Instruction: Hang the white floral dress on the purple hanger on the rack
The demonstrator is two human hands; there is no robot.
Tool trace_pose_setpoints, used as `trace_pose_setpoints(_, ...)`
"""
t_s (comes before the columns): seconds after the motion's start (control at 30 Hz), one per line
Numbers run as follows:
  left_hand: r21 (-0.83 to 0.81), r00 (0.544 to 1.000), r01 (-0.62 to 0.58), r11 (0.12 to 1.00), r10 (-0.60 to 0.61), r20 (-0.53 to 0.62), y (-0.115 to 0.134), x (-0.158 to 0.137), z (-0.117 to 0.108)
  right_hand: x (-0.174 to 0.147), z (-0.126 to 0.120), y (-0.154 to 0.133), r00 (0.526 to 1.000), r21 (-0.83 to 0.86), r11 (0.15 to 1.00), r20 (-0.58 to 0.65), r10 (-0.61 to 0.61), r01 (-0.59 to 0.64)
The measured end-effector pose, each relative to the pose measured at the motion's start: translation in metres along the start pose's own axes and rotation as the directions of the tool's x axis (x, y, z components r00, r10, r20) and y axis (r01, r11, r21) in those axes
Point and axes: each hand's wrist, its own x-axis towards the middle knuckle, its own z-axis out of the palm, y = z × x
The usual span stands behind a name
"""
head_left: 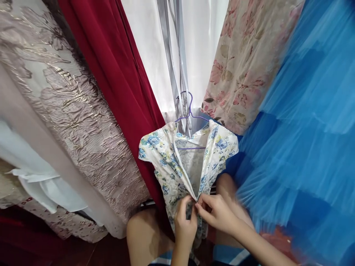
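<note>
A white dress (pixel 169 166) with blue and yellow flowers hangs on a purple wire hanger (pixel 191 105). Its front or back opening spreads in a V that narrows down to a zipper. At the bottom of that V, my right hand (pixel 215 212) pinches the zipper with thumb and forefinger. My left hand (pixel 185 218) is closed on the dress fabric just left of the zipper. The zipper pull itself is mostly hidden by my fingers. Pale lining shows inside the opening.
Hanging clothes crowd both sides: a red garment (pixel 111 74) and a pink brocade one (pixel 80 107) at left, a floral garment (pixel 241 70) and a blue tulle dress (pixel 302 122) at right. Grey ribbons (pixel 169 48) dangle behind the hanger. My bent knees flank the dress.
</note>
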Motion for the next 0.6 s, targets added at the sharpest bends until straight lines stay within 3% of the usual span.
trace_pose_setpoints(0.07,-0.007,0.997,-0.046,0.999,0.046,0.067,0.0,0.002,0.003,0.004,-0.009,-0.001,0.997,-0.12,0.99,0.047,-0.068,0.073)
trace_pose_setpoints(0.2,0.07,0.961,-0.274,0.959,0.271,0.05,0.01,0.005,0.011,0.015,-0.026,0.003,0.965,-0.299,0.92,0.145,-0.218,0.253)
trace_pose_setpoints(0.33,0.134,0.932,-0.36,0.923,0.349,0.103,0.024,0.0,0.021,0.035,-0.052,0.01,0.933,-0.418,0.835,0.181,-0.31,0.358)
trace_pose_setpoints(0.47,0.175,0.915,-0.392,0.903,0.364,0.173,0.033,-0.009,0.027,0.078,-0.095,0.004,0.938,-0.532,0.785,0.057,-0.341,0.318)
trace_pose_setpoints(0.6,0.215,0.908,-0.411,0.886,0.375,0.188,0.037,-0.01,0.028,0.133,-0.132,-0.02,0.934,-0.648,0.729,-0.075,-0.348,0.22)
